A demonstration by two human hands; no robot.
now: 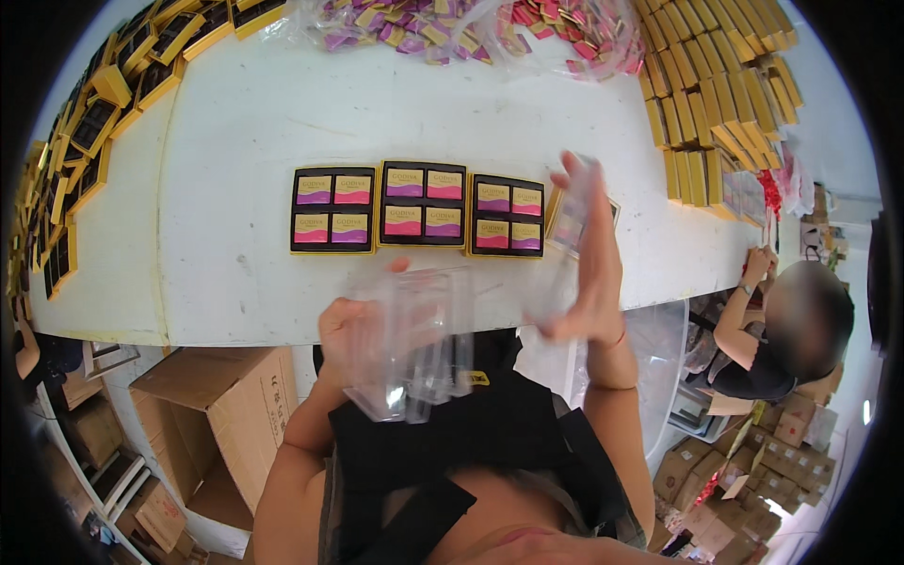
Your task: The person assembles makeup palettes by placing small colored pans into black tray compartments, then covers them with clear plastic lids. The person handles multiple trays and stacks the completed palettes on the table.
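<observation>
My left hand [341, 328] is closed round several clear plastic covers [414, 353], held in front of my body just off the table's near edge. To its right, my right hand [601, 273] is raised edge-on and somewhat blurred. Between its thumb and fingers a clear plastic cover [556, 287] shows faintly. Beyond my hands a row of gold-edged boxes lies on the table: a left box [331, 247], a middle box [424, 241] and a right box [508, 250]. Each has purple, pink and gold squares in a black tray. Another gold-edged box [614, 213] is mostly hidden behind my right hand.
Gold boxes with black trays [99, 122] pile up along the white table's [235, 122] left side. Stacked gold boxes [702, 85] stand at the far right. Bags of purple and pink squares [405, 28] lie at the back. A cardboard carton [217, 424] stands below left; a co-worker [753, 330] sits right.
</observation>
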